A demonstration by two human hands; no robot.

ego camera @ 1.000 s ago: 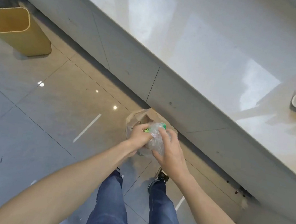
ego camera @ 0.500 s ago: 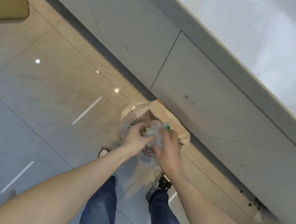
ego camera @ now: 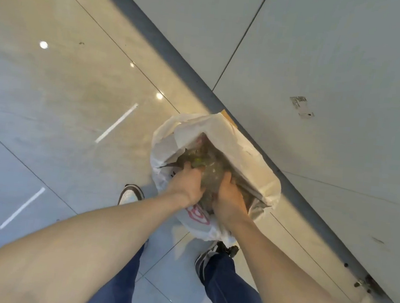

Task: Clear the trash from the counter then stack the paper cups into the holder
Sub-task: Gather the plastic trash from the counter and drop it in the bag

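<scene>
A crumpled clear plastic bottle (ego camera: 212, 177) with a green cap sits inside the mouth of a white plastic trash bag (ego camera: 234, 142) that stands on the floor against the counter base. My left hand (ego camera: 187, 184) and my right hand (ego camera: 229, 199) are both inside the bag's opening, gripping the bottle from either side. The counter top, the paper cups and the holder are out of view.
The grey counter front panels (ego camera: 325, 78) run diagonally along the right, with a dark kick strip (ego camera: 156, 40) at the floor. Glossy floor tiles (ego camera: 62, 112) spread to the left. My legs in jeans and my shoes (ego camera: 130, 194) are below the bag.
I have bent down and both hands have pushed the crushed bottle from above the bag down into its opening. The counter top and the yellow bin have left the view.
</scene>
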